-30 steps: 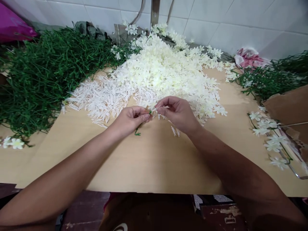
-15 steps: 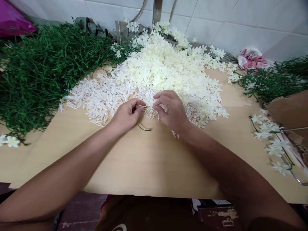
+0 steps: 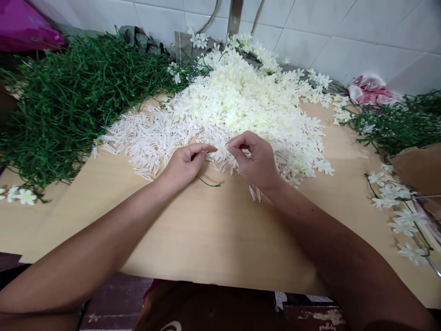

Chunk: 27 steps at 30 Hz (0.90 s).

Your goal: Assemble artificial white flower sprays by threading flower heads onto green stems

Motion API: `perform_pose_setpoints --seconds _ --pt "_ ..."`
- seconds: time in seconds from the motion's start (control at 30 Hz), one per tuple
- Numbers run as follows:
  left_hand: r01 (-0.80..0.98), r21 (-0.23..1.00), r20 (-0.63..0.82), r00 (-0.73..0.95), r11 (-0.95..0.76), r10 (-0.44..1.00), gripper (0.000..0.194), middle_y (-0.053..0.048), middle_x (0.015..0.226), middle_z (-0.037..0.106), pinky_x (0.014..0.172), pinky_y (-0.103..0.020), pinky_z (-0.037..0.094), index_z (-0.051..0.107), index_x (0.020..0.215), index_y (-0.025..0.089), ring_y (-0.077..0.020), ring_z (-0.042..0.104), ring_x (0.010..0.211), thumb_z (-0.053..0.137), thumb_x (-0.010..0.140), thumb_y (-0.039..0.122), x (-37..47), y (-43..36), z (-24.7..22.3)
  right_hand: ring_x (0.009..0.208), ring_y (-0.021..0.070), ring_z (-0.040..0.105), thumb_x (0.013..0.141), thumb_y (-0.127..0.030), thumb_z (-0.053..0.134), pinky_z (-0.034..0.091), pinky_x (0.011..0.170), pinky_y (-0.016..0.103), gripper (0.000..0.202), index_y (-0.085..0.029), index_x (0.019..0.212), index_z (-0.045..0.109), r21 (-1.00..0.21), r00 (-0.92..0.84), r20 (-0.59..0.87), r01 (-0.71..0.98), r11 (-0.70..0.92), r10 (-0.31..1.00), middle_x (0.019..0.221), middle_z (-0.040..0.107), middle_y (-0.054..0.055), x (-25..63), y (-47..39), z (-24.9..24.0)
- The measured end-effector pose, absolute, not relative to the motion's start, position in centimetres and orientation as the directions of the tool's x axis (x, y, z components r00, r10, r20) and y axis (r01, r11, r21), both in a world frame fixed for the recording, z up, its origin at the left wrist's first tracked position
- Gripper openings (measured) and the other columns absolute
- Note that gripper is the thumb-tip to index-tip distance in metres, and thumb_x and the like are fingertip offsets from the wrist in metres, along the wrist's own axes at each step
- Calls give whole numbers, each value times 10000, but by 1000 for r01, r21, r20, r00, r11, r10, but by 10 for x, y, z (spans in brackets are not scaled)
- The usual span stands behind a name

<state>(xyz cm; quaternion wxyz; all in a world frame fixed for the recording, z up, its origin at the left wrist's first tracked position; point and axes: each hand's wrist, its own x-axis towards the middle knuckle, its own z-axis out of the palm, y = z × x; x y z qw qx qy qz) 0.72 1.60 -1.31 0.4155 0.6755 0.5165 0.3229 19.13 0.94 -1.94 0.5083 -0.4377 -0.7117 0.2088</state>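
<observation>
My left hand (image 3: 188, 163) pinches a thin green stem (image 3: 209, 183), whose free end curves out below the fingers. My right hand (image 3: 253, 158) has thumb and forefinger pressed together on a white flower (image 3: 221, 152), close to the left fingertips. Behind both hands lies a heap of cream-white flowers (image 3: 248, 92). A pile of thin white sticks (image 3: 148, 138) spreads to the left of that heap. A few more white sticks lie by my right wrist.
A large mound of green stems (image 3: 86, 92) covers the left side. At the right are more green stems (image 3: 403, 122), a cardboard piece (image 3: 418, 172) and flowered sprigs (image 3: 408, 223). A tiled wall (image 3: 310, 27) stands behind the tabletop (image 3: 193, 239).
My right fingers have closed, and a white flower now shows between the hands, near the stem tip. The whole view has shifted slightly.
</observation>
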Motion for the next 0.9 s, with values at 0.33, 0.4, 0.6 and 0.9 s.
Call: perform_pose_setpoints --seconds 0.33,0.4,0.6,0.9 --pt "315 949 -81 306 -21 949 218 50 557 466 511 -213 267 638 760 135 -64 343 523 593 775 347 13 9 -7 731 122 602 784 -148 591 512 690 295 93 -196 727 535 -805 -73 503 325 497 861 759 641 -2 184 6 -24" --pt "326 945 -91 324 -21 942 233 62 533 402 494 -215 239 609 715 138 -57 304 503 578 790 356 13 9 -7 745 133 592 802 -151 573 511 692 306 94 -197 733 527 -754 -116 538 377 538 835 777 640 14 183 4 -25" --pt "346 938 -103 317 -14 943 297 69 510 330 473 -225 185 520 608 146 -45 253 482 604 774 376 13 9 -6 772 171 567 857 -162 521 481 721 345 135 -205 733 490 -453 -262 720 524 721 642 779 632 46 182 4 -28" --pt "290 956 -151 362 42 920 194 57 535 378 484 -220 209 550 646 142 -52 303 502 626 719 304 13 8 -4 810 189 508 858 -115 451 460 740 362 151 -216 749 477 -287 -378 716 606 742 586 812 602 61 182 3 -29"
